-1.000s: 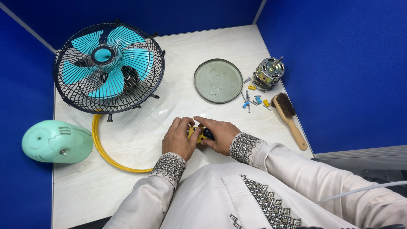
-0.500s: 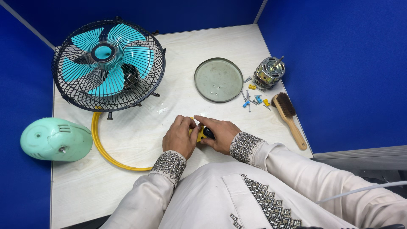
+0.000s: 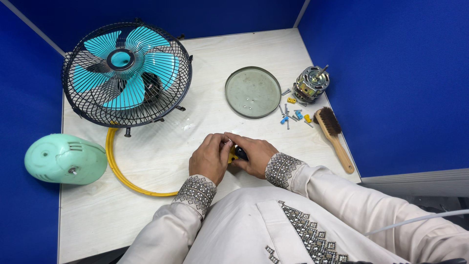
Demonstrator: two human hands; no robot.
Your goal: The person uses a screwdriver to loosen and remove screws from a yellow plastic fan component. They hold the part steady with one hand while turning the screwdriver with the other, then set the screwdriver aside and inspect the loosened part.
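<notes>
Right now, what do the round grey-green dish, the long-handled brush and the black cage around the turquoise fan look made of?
Round grey-green dish: probably metal, dull matte, with a thin raised rim. Long-handled brush: pale bare wood handle, dark bristles. Black cage: thin wire, most likely coated metal, slightly glossy. Turquoise fan blades: seemingly smooth plastic.

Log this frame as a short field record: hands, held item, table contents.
left hand: closed around a small yellow and black part, on the table
right hand: grip on the same part from the other side
part identity: mostly hidden, cannot tell
far left: caged fan with teal blades, yellow ring base
left edge: mint green motor cover
centre right: round grey plate
right: bare fan motor, loose screws and connectors, wooden brush
</notes>
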